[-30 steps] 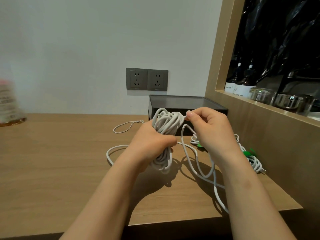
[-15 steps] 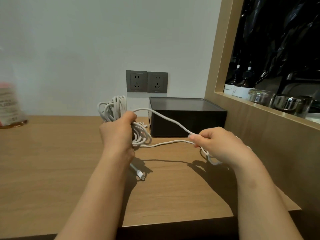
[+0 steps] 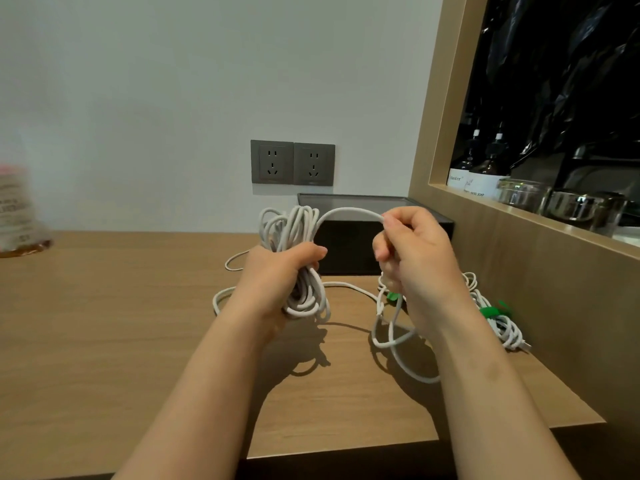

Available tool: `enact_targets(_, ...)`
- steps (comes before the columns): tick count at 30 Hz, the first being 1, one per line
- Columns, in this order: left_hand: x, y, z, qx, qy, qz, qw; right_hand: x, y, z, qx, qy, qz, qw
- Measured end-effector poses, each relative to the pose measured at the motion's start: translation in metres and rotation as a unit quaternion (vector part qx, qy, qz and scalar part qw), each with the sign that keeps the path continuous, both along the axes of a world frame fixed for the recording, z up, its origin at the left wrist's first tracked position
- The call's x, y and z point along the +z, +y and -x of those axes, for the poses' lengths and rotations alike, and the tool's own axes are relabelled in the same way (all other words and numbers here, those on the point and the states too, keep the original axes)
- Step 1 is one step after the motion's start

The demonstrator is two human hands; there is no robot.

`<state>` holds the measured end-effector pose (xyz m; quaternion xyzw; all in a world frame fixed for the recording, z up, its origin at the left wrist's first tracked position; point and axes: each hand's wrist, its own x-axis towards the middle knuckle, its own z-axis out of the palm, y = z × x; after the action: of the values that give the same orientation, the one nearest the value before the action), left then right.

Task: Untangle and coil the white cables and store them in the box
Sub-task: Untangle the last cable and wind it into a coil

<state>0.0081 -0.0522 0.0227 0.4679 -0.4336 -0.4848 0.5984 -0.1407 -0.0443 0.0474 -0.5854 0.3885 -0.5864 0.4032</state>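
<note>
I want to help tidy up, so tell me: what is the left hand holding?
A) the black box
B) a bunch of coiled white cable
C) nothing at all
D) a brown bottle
B: the left hand grips the bunch of coiled white cable above the table, and the right hand pinches a loose strand that runs over from it.

A pair of dark grey wall sockets (image 3: 292,163) sat side by side on a plain white wall (image 3: 173,81). Below them ran a light wooden worktop (image 3: 104,341). Far left of the sockets stood a blurred pink-topped container (image 3: 17,209). To their right, a wood-framed niche (image 3: 446,98) held dark labelled bottles (image 3: 485,171), clear glass jars (image 3: 519,195) and black plastic sheeting (image 3: 554,81).
</note>
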Motion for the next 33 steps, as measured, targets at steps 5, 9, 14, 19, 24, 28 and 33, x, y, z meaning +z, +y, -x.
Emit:
enact_targets(5, -0.002, 0.001, 0.006, -0.017, -0.064, 0.054, 0.996, -0.009, 0.000, -0.014, -0.068, 0.107, 0.094, 0.987)
enact_targets(9, -0.004, 0.001, 0.013, -0.037, -0.068, 0.074, 0.994, -0.013, 0.001, -0.020, -0.055, 0.119, 0.100, 0.986)
enact_targets(14, -0.006, -0.003, 0.013, -0.013, 0.043, 0.040, 0.998, -0.012, 0.003, -0.022, -0.003, 0.119, 0.085, 0.989)
enact_targets(19, -0.005, -0.001, 0.016, -0.016, 0.107, 0.020, 0.994, -0.015, 0.002, -0.030, -0.045, 0.131, 0.115, 0.984)
enact_targets(24, -0.007, -0.003, 0.018, -0.005, 0.141, 0.033, 0.989, -0.014, 0.002, -0.033, -0.060, 0.148, 0.122, 0.980)
enact_targets(28, -0.007, -0.001, 0.020, -0.023, 0.160, 0.043, 0.986, -0.015, 0.003, -0.035, -0.081, 0.185, 0.126, 0.971)
enact_targets(33, -0.006, -0.002, 0.015, 0.006, 0.162, 0.034, 0.986, -0.013, 0.004, -0.026, -0.003, 0.236, 0.096, 0.967)
